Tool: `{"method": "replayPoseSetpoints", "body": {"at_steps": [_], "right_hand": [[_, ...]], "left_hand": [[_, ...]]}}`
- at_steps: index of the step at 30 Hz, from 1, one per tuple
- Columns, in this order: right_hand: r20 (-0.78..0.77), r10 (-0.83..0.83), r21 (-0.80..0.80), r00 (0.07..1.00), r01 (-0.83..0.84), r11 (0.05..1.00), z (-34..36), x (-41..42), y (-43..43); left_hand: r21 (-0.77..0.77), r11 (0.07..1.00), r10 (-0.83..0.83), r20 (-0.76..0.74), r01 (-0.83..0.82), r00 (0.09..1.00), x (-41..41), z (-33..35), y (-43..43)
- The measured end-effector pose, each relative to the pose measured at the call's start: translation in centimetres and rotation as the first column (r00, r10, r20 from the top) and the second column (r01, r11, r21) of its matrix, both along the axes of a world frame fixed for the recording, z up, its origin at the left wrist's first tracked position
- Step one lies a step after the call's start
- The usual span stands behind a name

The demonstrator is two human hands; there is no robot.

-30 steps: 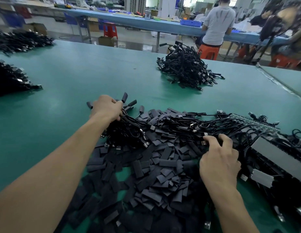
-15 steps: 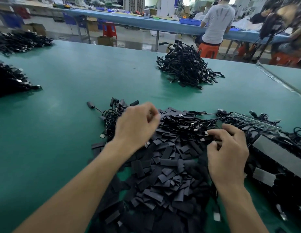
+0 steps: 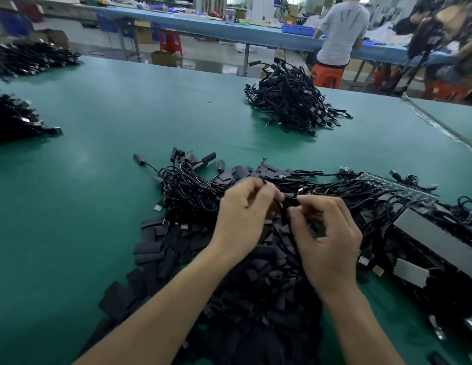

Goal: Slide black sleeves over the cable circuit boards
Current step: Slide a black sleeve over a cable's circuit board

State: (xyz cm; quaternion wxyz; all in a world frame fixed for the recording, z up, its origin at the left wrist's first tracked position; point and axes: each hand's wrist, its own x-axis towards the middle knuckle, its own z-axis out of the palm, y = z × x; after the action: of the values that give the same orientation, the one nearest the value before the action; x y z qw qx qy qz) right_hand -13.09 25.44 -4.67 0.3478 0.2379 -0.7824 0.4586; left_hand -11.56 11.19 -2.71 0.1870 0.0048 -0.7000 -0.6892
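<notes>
Black sleeves (image 3: 229, 285) lie in one loose heap on the green table (image 3: 98, 180), right under your wrists. They are too many and too overlapped to count.

A second ago your hands were well apart: the left was out on the near cable bundle (image 3: 187, 191) and the right was picking among cables further right. Now your left hand (image 3: 245, 219) and right hand (image 3: 327, 238) meet above the heap, fingertips nearly touching. Both pinch narrowly on one small black piece (image 3: 291, 202) held between them, and a thin cable (image 3: 283, 217) hangs from it. You cannot tell from here whether that piece is a sleeve, a board end, or one already started over the other, because it is too small and dark. I judge that the reaching is over and the fitting of one sleeve is beginning.

Counted:
- two hands, with one piece between them
- one sleeve heap
- one near cable bundle
- one far cable pile (image 3: 290, 101) across the table
- one left pile (image 3: 16, 119), with one back-left pile (image 3: 32, 56) behind it
- one pale board strip (image 3: 398, 184) to your right
- two grey blocks, the larger block (image 3: 435, 238) and the smaller block (image 3: 408, 272)
- one person (image 3: 343, 30) at the far bench
</notes>
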Motion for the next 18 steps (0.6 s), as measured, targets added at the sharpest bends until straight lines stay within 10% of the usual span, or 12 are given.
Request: {"method": "replayPoseSetpoints", "body": {"at_steps": [10,18], "right_hand": [[0.414,-0.277,0.339,0.867,0.135,0.931,-0.3,-0.4,1.1],[0.519,-0.345,0.542,0.782,0.011,0.840,-0.6,-0.2,1.1]], "left_hand": [[-0.021,0.791,0.503,-0.547,-0.612,0.669,-0.1,3.4,-5.4],[-0.507,0.718,0.204,-0.502,-0.477,0.840,0.9,1.8,-5.4]]}}
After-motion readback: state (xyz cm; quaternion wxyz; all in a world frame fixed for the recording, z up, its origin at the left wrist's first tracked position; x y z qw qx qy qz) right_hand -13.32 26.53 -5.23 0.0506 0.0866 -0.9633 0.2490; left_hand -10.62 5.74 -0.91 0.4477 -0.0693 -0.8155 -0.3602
